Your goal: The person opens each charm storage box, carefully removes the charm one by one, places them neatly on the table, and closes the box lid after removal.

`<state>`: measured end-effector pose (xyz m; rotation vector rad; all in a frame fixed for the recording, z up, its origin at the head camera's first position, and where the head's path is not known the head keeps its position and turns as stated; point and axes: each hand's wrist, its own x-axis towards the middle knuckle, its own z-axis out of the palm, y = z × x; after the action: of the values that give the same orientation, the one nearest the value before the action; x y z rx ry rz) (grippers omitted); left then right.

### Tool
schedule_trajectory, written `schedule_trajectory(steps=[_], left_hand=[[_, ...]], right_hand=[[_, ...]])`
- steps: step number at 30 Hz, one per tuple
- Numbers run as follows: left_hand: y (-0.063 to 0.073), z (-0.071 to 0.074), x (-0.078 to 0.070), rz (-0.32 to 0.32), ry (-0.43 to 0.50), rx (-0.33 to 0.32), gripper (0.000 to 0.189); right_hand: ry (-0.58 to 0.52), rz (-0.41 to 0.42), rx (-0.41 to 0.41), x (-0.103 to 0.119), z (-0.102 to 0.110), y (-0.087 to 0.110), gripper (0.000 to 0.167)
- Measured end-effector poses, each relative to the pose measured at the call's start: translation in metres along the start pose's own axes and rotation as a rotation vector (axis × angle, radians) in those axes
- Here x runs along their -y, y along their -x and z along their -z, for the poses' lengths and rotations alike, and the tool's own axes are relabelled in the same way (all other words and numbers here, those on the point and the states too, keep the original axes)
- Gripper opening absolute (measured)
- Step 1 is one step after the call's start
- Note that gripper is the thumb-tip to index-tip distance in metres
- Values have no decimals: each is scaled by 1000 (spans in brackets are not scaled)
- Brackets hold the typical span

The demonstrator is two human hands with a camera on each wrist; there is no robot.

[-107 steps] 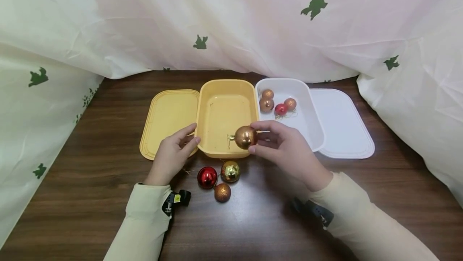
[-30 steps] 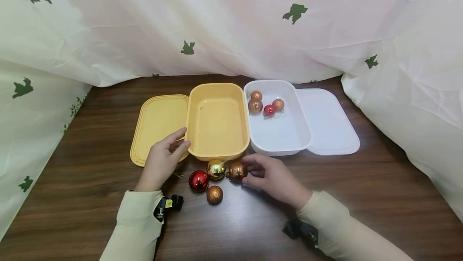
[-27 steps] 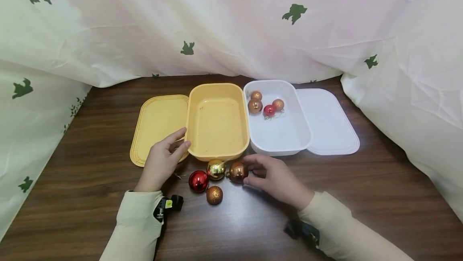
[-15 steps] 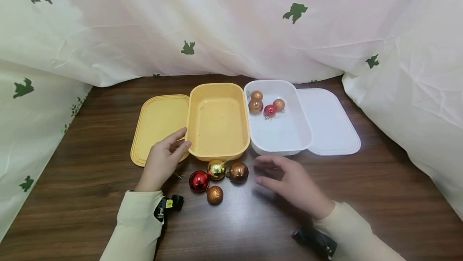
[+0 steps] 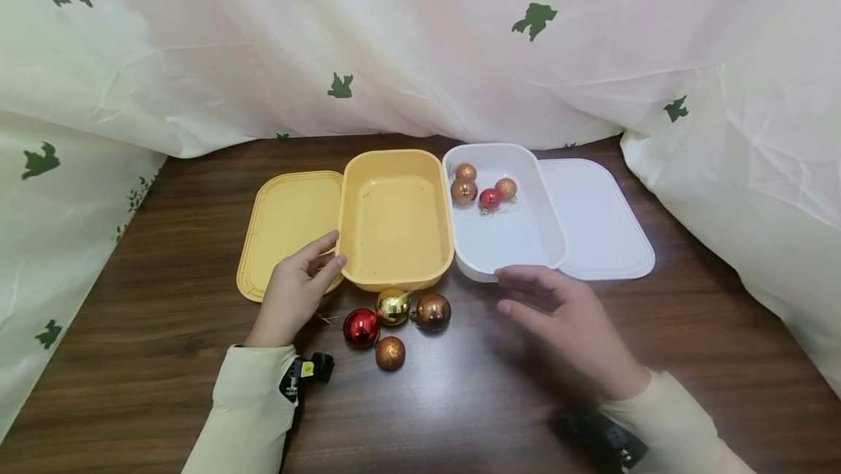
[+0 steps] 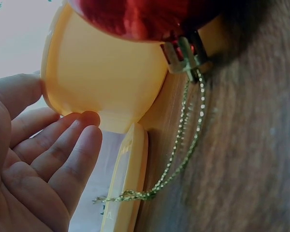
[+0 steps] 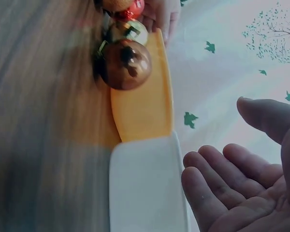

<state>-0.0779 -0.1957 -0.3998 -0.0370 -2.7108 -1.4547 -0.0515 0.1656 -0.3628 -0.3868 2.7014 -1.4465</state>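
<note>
On dark wood (image 5: 164, 357), a white box (image 5: 509, 240) holds four baubles (image 5: 463, 192).

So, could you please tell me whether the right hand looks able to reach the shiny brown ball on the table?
Probably yes: the right hand is empty, and nothing shows between it and the shiny brown ball, which lies nearest it.

Red, gold, copper baubles (image 5: 393, 307) clustered before open yellow box (image 5: 394, 229).

Soft light leaves a pale glare on the wood-grained worktop (image 5: 430, 408), the right hand (image 5: 571, 324) looks slightly blurred, and the left-wrist view washes out at upper left.
</note>
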Motion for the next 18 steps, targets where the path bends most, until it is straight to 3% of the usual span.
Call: schedule_trajectory(steps=[11, 18], left_hand=[[-1, 0, 0, -2, -10, -7, 50], [-1, -1, 1, -3, 0, -5, 49]], right_hand=[[-6, -39, -41, 1, 27, -20, 34], [0, -61, -78, -10, 38, -35, 37]])
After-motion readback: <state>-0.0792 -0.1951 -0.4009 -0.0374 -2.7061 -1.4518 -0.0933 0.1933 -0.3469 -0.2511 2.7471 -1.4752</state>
